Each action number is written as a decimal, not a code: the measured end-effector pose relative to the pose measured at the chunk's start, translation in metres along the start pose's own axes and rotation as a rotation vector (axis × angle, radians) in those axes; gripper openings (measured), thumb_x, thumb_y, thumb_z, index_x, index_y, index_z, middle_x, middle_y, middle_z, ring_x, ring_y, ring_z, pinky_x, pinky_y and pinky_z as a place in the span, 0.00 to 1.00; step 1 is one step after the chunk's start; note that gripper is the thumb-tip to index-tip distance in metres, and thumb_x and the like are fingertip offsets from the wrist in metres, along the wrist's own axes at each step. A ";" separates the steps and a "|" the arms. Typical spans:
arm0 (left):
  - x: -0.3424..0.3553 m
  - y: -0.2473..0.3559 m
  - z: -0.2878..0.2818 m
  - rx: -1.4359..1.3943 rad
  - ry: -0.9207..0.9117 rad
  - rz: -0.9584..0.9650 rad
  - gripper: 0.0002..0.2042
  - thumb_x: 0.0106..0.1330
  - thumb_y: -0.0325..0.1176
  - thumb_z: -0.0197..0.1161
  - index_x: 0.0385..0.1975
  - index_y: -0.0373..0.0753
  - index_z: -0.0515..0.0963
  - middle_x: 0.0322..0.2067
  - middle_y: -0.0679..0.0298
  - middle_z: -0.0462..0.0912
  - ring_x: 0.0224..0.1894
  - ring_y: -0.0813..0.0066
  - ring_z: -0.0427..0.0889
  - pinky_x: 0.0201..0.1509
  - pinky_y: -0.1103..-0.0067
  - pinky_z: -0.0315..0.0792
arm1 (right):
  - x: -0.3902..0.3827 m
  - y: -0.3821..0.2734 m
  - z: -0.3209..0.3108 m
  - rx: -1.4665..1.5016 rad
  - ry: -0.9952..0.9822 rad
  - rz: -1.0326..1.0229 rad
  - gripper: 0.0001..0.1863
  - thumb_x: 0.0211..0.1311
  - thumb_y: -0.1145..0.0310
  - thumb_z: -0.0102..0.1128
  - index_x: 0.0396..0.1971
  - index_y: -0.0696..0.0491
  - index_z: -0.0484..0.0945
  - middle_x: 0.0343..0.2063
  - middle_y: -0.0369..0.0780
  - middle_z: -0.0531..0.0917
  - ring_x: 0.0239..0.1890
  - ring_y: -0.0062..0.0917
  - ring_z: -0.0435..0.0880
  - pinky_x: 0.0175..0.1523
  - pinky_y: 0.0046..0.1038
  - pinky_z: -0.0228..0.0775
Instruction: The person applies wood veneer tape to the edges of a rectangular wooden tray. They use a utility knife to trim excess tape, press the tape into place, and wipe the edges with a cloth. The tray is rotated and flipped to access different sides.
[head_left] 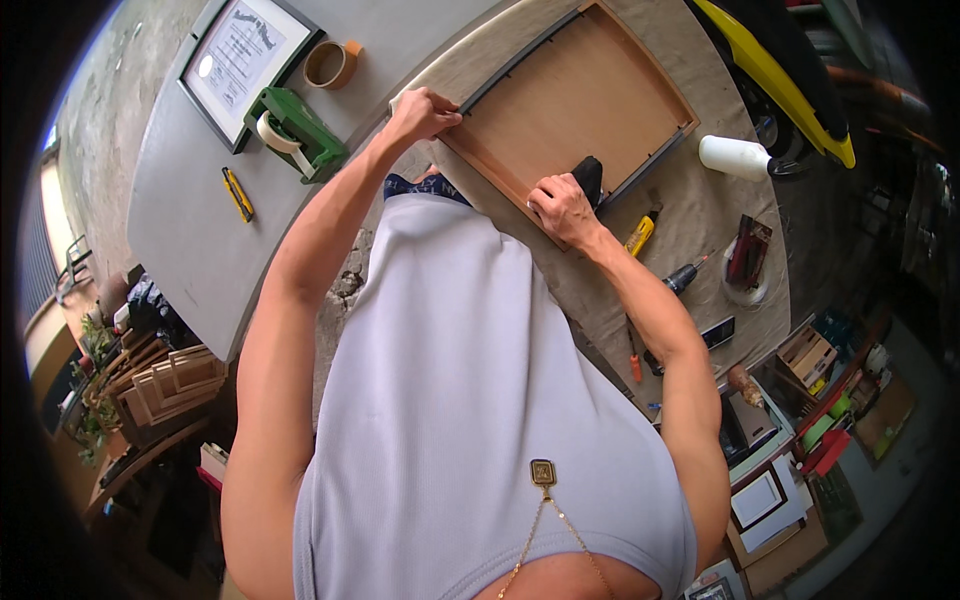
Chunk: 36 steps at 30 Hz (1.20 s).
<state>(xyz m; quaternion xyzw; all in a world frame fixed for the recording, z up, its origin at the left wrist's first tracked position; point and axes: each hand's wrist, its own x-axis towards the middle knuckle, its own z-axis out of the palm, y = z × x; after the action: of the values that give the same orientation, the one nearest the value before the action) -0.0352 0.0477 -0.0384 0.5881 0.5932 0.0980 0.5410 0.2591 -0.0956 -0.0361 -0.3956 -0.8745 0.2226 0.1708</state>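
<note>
Frame (585, 105) is brown with 2 dark edges, left hand (424, 114) pinching 1 corner, right hand (565, 210) unclear in grip.

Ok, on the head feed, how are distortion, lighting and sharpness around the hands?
Head view: the far edge of the wooden frame bows with the fisheye, and the picture's rim falls to black; head view: left hand and right hand are well lit and fairly sharp; head view: the white bottle looks nearly washed out, while the far-right background sinks into shadow.
</note>
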 end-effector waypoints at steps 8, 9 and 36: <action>0.003 -0.002 -0.003 0.002 -0.042 -0.004 0.17 0.56 0.34 0.70 0.43 0.33 0.83 0.30 0.56 0.87 0.26 0.76 0.85 0.27 0.80 0.82 | 0.051 0.006 0.009 0.017 -0.019 -0.089 0.04 0.54 0.71 0.60 0.26 0.54 0.75 0.27 0.40 0.76 0.32 0.32 0.78 0.44 0.34 0.69; 0.005 -0.004 -0.003 0.000 -0.034 0.000 0.16 0.56 0.34 0.70 0.43 0.33 0.83 0.30 0.56 0.87 0.26 0.75 0.85 0.26 0.81 0.82 | 0.059 0.007 0.010 0.009 -0.028 -0.106 0.04 0.54 0.71 0.60 0.26 0.53 0.74 0.27 0.40 0.76 0.32 0.32 0.78 0.44 0.34 0.68; 0.005 -0.018 0.000 -0.062 0.001 0.105 0.17 0.54 0.36 0.72 0.40 0.33 0.84 0.29 0.52 0.86 0.29 0.71 0.86 0.33 0.78 0.80 | 0.172 -0.030 0.025 0.034 -0.147 0.792 0.14 0.49 0.62 0.67 0.32 0.55 0.82 0.31 0.52 0.84 0.39 0.46 0.84 0.46 0.43 0.75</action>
<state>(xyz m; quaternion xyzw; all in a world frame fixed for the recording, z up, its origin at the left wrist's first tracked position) -0.0445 0.0467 -0.0542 0.6011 0.5586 0.1450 0.5528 0.1206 0.0126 -0.0199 -0.6822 -0.6604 0.3135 0.0151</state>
